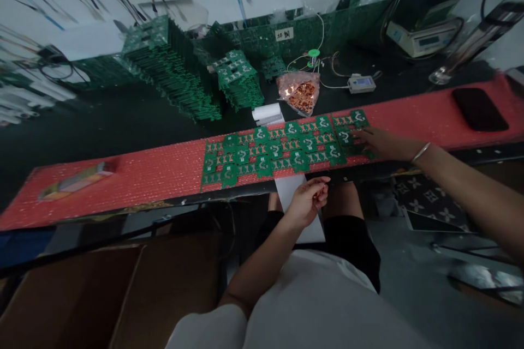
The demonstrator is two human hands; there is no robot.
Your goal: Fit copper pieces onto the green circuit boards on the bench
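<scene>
l hand (308, 200): fingers curled round copper bits (323, 191), prob. kept handy. r hand (382, 143): can't tell if fingers pinch; boards (301, 160) flat beneath & left of them, prob. for reach.

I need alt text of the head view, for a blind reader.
A person's right hand is over the right end of flat green circuit boards on a red bubble-wrap strip, while the left hand holds small copper-coloured pieces. Behind are stacked green boards and a clear plastic bag of copper-coloured parts.
</scene>
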